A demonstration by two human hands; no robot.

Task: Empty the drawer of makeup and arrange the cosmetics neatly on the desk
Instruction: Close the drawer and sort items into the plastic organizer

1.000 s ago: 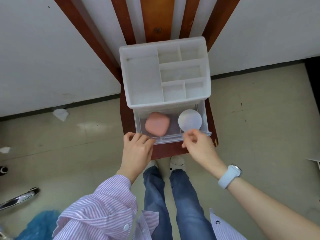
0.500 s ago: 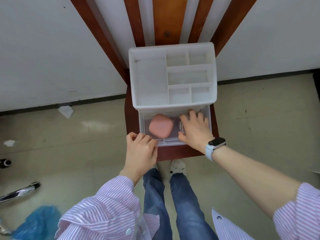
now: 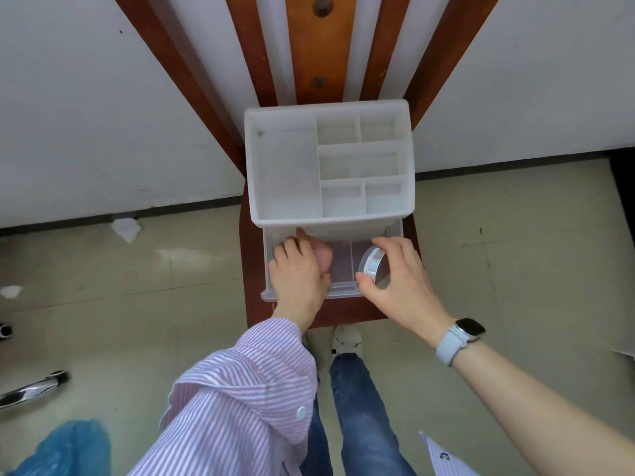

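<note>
A white plastic organizer [image 3: 285,173] with several open top compartments stands on a red-brown wooden chair seat [image 3: 343,314]. Its clear drawer [image 3: 340,290] is pulled out toward me. My left hand [image 3: 299,276] reaches into the drawer's left half and closes around the pink rounded case [image 3: 324,257], mostly hidden under my fingers. My right hand [image 3: 398,276] grips the round silver-rimmed compact [image 3: 372,266], tilted on edge and lifted at the drawer's right half.
The chair's slatted back [image 3: 323,46] rises against a white wall. Crumpled paper scraps [image 3: 126,228] lie on the beige floor at left. A chrome bar [image 3: 32,389] and blue plastic [image 3: 65,448] sit lower left. My jeans and shoes show below the seat.
My left hand moved from the drawer's front edge into the drawer onto the pink case. My right hand has lifted and tilted the round compact, which lay flat before.
</note>
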